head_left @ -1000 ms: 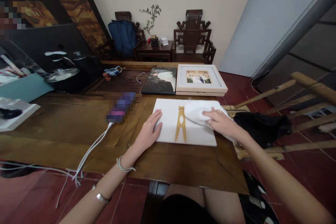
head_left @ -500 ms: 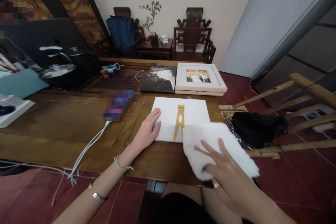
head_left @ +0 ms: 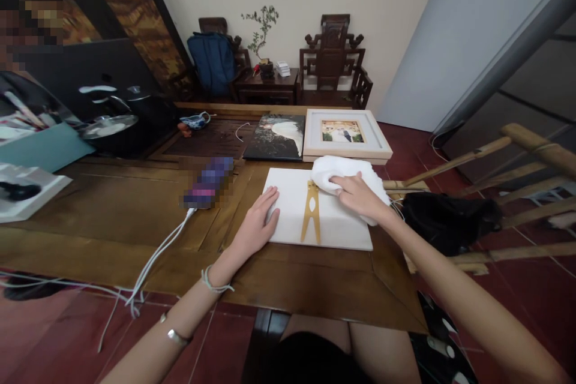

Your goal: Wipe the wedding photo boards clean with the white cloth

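Observation:
A white rectangular board (head_left: 283,222) lies flat near the table's front edge, with a gold cat-headed, two-legged design (head_left: 310,216) on its face. My left hand (head_left: 260,221) rests on the board's left edge, its fingers stretched out and holding nothing. At the board's upper right, my right hand (head_left: 360,195) grips and presses a fluffy white cloth (head_left: 328,168). The cloth hides the board's upper right corner and reaches past its right side. Some of my right fingers are sunk in the cloth's folds.
Behind the board on the wooden table (head_left: 148,240) lie a dark photo panel (head_left: 274,141) and a pale framed picture (head_left: 382,147). A phone (head_left: 209,183) with white cables (head_left: 157,258) lies left. A bamboo chair (head_left: 486,153) bearing a black bag (head_left: 445,222) stands right.
My right hand has moved the white cloth away from me, from the board's lower right to its upper right. More of the gold design's lower part shows. My left hand stays on the board.

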The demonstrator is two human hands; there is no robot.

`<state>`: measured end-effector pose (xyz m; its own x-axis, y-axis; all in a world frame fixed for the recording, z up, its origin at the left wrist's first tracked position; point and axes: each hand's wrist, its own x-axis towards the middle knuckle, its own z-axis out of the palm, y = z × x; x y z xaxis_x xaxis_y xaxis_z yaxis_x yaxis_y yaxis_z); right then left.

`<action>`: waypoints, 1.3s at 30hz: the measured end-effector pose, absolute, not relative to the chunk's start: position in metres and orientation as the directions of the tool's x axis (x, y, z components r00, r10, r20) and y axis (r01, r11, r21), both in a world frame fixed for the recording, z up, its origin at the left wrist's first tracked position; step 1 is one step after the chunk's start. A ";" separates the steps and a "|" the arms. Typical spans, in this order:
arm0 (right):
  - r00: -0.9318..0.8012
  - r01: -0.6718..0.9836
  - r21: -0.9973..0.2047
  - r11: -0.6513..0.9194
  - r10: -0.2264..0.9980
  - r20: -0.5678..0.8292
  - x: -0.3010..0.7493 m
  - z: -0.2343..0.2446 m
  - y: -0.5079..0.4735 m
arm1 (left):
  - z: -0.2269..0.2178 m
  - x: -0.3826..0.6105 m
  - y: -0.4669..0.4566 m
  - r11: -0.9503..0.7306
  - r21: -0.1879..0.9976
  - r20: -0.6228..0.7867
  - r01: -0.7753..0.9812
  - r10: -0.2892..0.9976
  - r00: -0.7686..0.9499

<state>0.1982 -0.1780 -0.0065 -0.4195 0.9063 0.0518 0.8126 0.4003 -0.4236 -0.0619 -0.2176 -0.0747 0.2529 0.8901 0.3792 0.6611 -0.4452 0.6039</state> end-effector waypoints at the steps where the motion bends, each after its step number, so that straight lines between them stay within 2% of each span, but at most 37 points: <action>1: -0.416 0.807 -0.439 0.396 0.908 0.053 0.193 -0.009 -0.179 | -0.075 -0.062 -0.218 -0.444 0.602 0.377 0.663 0.891 0.254; 4: -0.486 0.773 -0.438 0.460 0.872 0.058 0.181 -0.018 -0.210 | -0.076 -0.062 -0.217 -0.440 0.594 0.369 0.674 0.893 0.258; 9: -0.690 0.651 -0.411 0.638 0.723 0.030 0.165 -0.017 -0.298 | -0.076 -0.061 -0.216 -0.442 0.581 0.367 0.683 0.892 0.264; 13: -0.755 0.594 -0.430 0.679 0.656 -0.007 0.158 -0.010 -0.319 | -0.076 -0.061 -0.216 -0.435 0.603 0.349 0.669 0.898 0.269; 17: -0.714 0.637 -0.424 0.644 0.700 -0.011 0.156 -0.009 -0.278 | -0.077 -0.062 -0.216 -0.446 0.616 0.373 0.649 0.891 0.259; 24: -0.562 0.796 -0.242 0.555 0.826 0.045 0.143 -0.010 -0.182 | -0.078 -0.063 -0.216 -0.458 0.591 0.376 0.663 0.885 0.276; 27: -0.545 0.827 -0.147 0.543 0.838 0.030 0.133 -0.016 -0.179 | -0.078 -0.063 -0.216 -0.461 0.592 0.370 0.662 0.884 0.284; 31: -0.583 0.811 -0.061 0.582 0.812 -0.013 0.126 -0.022 -0.229 | -0.079 -0.063 -0.216 -0.454 0.590 0.366 0.668 0.887 0.280; 36: -0.682 0.731 -0.145 0.667 0.722 -0.116 0.125 -0.009 -0.304 | -0.079 -0.063 -0.216 -0.462 0.598 0.364 0.655 0.885 0.291; 39: -0.687 0.727 -0.195 0.659 0.703 -0.183 0.124 0.001 -0.311 | -0.081 -0.064 -0.215 -0.475 0.603 0.372 0.641 0.878 0.300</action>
